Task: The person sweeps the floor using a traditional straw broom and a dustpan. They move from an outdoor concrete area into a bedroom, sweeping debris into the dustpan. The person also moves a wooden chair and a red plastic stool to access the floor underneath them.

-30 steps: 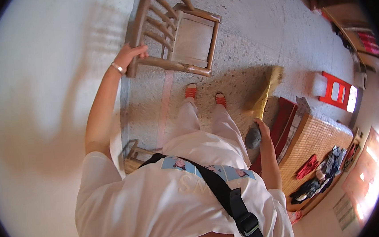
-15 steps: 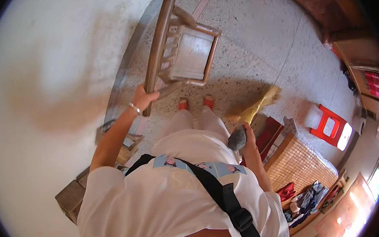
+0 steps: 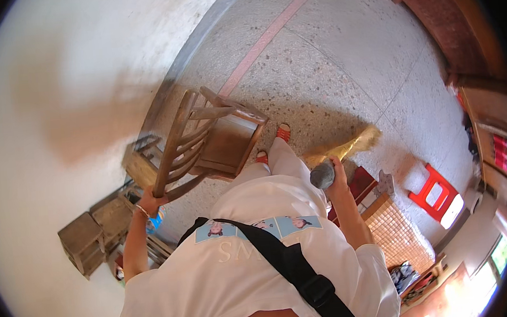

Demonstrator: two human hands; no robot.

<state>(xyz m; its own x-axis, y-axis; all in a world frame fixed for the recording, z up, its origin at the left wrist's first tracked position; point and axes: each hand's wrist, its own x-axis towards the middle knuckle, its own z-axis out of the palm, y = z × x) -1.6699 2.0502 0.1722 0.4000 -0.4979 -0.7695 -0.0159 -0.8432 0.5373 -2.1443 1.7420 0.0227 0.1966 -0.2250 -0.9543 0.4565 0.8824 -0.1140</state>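
Note:
My left hand (image 3: 149, 200) grips the top rail of a wooden slat-back chair (image 3: 213, 141), which stands tilted on the speckled floor close to my left leg. My right hand (image 3: 335, 173) is closed around the grey handle end of a broom (image 3: 348, 146), whose yellow bristles rest on the floor in front of my feet. My orange sandals (image 3: 283, 132) show past the chair seat. My white shirt and a black shoulder strap fill the lower part of the view.
A pale wall (image 3: 53, 114) runs along the left. Small wooden stools and crates (image 3: 100, 221) sit against it beside my left arm. A red plastic stool (image 3: 429, 192) stands to the right, with a woven-top table (image 3: 399, 236) and a dark red box near my right arm.
My left hand has pulled the chair back toward my body and the wall. The broom in my right hand has stayed low in front of me.

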